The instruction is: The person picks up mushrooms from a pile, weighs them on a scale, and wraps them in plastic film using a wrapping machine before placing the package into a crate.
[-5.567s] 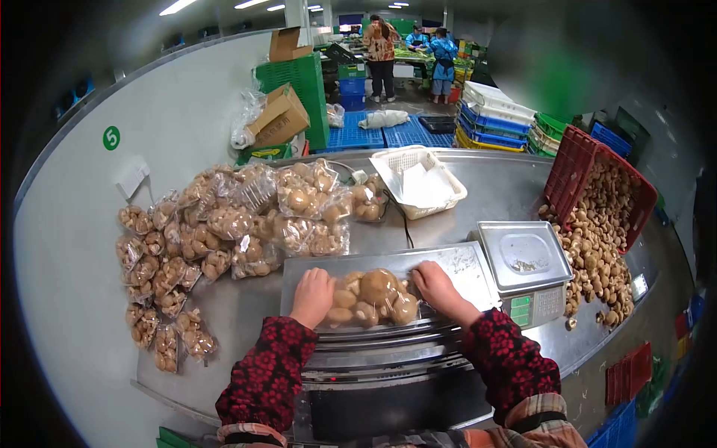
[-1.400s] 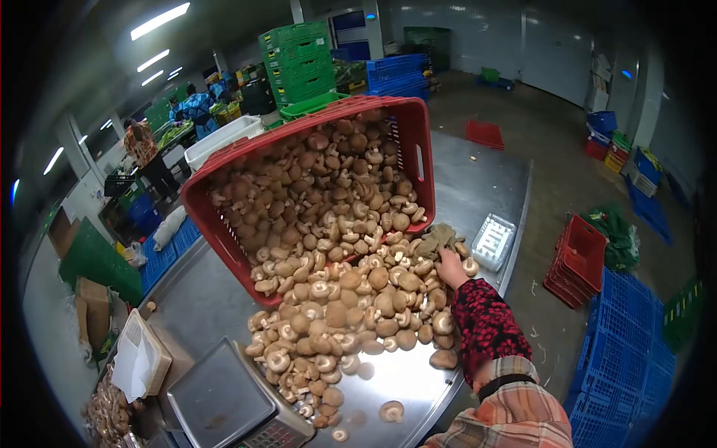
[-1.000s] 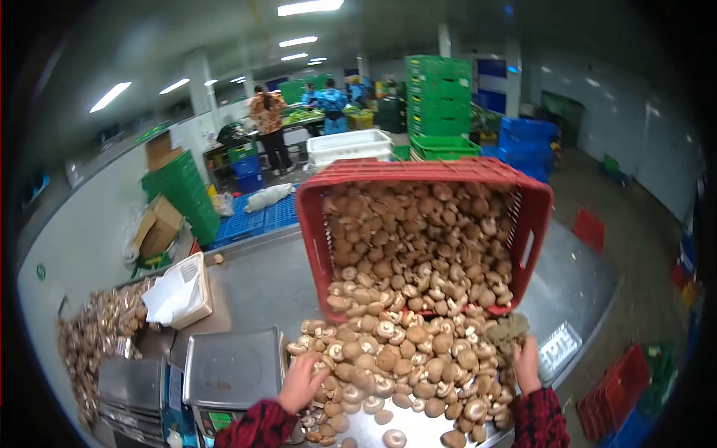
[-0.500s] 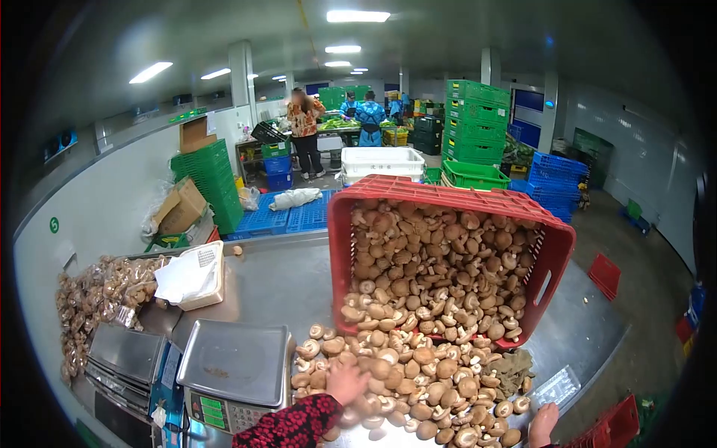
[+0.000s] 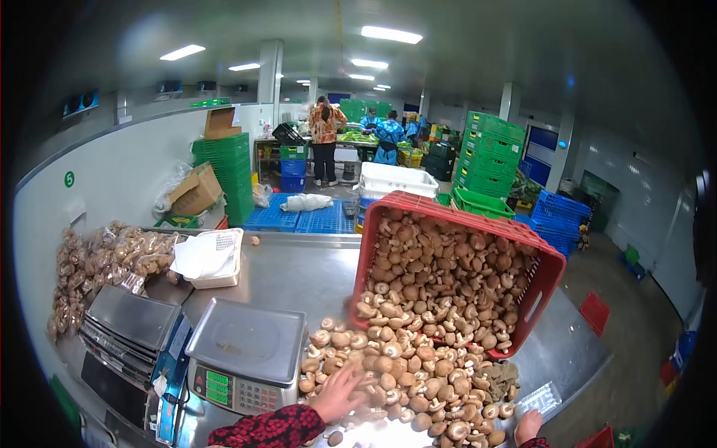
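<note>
A loose heap of brown-capped shiitake mushrooms [image 5: 444, 367] spreads over the metal table. More of them fill the red crate [image 5: 549, 295] lying tipped on its side behind the heap. My left hand [image 5: 340, 396] rests on the heap's left side, fingers spread and touching mushrooms, holding nothing. At the lower right, my right hand [image 5: 529, 427] is by the heap's edge, just below a clear plastic bag [image 5: 541, 398]; its fingers are only partly visible. A crumpled brownish cloth [image 5: 502, 377] lies beside the mushrooms. To the left stands a digital scale [image 5: 250, 336] with only small debris on its pan.
Bagged mushrooms [image 5: 112, 261] are piled at the left, near a sealing-type machine [image 5: 131, 328] and a white basket [image 5: 224, 278] with papers. Stacked green crates [image 5: 485, 153] and blue pallets [image 5: 317, 218] stand beyond the table. Several people work at a far bench.
The view has tilted and shifted, so the scene sits differently. My left hand has its fingers more spread over the mushrooms, and a bare bright patch of table shows larger beside it.
</note>
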`<state>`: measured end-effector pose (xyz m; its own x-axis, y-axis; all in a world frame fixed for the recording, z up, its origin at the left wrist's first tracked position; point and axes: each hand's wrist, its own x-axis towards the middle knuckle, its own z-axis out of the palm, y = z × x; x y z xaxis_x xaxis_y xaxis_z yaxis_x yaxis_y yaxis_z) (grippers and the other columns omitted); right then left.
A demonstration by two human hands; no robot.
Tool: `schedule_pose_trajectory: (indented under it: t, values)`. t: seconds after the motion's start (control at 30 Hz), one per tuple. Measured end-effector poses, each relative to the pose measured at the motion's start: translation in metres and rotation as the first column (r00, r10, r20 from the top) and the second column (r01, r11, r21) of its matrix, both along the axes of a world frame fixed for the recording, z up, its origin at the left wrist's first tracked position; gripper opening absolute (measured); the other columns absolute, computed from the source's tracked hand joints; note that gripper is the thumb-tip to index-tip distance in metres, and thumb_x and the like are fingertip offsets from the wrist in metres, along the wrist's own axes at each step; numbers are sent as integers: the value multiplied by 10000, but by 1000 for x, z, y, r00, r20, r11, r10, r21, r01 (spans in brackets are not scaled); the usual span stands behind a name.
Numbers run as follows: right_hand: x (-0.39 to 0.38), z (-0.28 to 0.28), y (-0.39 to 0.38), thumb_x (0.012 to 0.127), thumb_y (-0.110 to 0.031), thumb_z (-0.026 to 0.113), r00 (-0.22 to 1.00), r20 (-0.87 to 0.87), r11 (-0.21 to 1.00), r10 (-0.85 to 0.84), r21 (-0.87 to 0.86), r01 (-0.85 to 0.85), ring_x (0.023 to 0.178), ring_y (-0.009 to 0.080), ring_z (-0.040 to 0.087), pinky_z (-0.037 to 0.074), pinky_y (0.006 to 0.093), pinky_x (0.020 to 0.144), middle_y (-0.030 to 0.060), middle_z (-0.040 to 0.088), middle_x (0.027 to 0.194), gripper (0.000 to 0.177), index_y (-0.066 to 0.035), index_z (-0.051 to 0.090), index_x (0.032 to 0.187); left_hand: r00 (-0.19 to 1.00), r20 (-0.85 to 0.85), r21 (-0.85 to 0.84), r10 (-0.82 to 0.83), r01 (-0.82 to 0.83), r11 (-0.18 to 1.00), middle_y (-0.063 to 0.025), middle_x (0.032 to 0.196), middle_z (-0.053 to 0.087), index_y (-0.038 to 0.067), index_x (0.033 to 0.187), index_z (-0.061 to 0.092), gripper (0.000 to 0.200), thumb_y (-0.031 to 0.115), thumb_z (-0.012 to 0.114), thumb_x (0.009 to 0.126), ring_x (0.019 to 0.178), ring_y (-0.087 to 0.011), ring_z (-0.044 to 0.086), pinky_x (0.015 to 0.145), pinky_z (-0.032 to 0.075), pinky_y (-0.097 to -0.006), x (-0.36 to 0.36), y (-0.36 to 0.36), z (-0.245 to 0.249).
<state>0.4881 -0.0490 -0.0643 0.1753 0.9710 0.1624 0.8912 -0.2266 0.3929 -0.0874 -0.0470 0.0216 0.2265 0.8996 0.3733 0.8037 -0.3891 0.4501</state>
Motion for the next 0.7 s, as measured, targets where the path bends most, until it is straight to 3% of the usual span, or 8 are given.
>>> schedule_pose_trajectory:
  t: [0.07, 0.17, 0.33, 0.43, 0.47, 0.5, 0.53, 0.7]
  values:
    - [-18, 40, -4, 971, -300, 421, 1000, -9, 955, -2, -298, -1, 797, 174, 574, 473, 299, 741, 81, 617, 930, 337, -3, 543, 1076, 1000, 10, -17, 14, -14, 1000, -207, 1351, 384, 62, 1253, 494, 566, 419, 595, 825, 1260, -364, 349, 1043, 279, -451, -10, -26, -9]
    - [4, 0, 10, 763, -133, 568, 982, -58, 952, 178, 261, -157, 812, 301, 535, 422, 406, 692, 124, 548, 789, 71, -66, 544, 764, 997, 78, -63, 30, -25, 998, -193, 1322, 420, 55, 1209, 528, 506, 385, 602, 833, 1233, -359, 385, 1018, 317, -438, -24, -60, -6]
    - [-112, 104, -9, 708, 9, 600, 719, -387, 736, 577, 628, -252, 734, 372, 471, 378, 442, 633, 170, 475, 796, 155, -23, 481, 803, 911, 404, -521, 87, 151, 840, -161, 1275, 485, 41, 1272, 467, 453, 267, 577, 895, 1138, -275, 502, 907, 440, -323, -29, -95, 27]
    - [-224, 126, -42, 627, 39, 605, 440, -313, 527, 842, 654, -543, 671, 275, 533, 407, 382, 575, 75, 550, 708, 189, -80, 583, 771, 626, 779, -469, 45, 532, 705, -141, 1273, 491, 36, 1356, 348, 519, 259, 537, 926, 1151, -196, 478, 916, 429, -302, -10, -92, 8]
    - [-247, 101, -53, 626, 1, 633, 195, -556, 534, 808, 551, -642, 647, 265, 555, 427, 384, 569, 79, 577, 745, 203, -80, 614, 810, 577, 810, -488, 101, 570, 661, -135, 1273, 487, 36, 1380, 290, 544, 244, 522, 935, 1150, -173, 467, 914, 428, -295, -2, -94, 16]
    - [-287, 82, -74, 663, -133, 716, 281, -497, 549, 821, 549, -631, 676, 310, 562, 449, 395, 595, 96, 557, 715, 197, -73, 616, 822, 529, 834, -502, 158, 607, 616, -130, 1274, 483, 35, 1405, 231, 571, 230, 507, 944, 1149, -150, 455, 913, 427, -288, 6, -95, 29]
    - [-316, 60, -95, 695, -120, 714, 197, -637, 564, 746, 446, -694, 686, 299, 585, 486, 353, 649, 109, 613, 850, 230, -82, 626, 904, 478, 828, -555, 293, 626, 547, -142, 1248, 505, 36, 1401, 220, 574, 203, 514, 937, 1104, -153, 493, 886, 444, -284, 11, -97, 38]
    - [-399, 91, -132, 704, -176, 742, 100, -739, 554, 666, 401, -730, 789, 310, 584, 483, 381, 675, 167, 571, 938, 389, -15, 559, 1006, 427, 783, -622, 452, 532, 575, -152, 1185, 556, 59, 1368, 264, 491, 160, 477, 938, 1027, -221, 583, 821, 505, -348, -37, -114, -6]
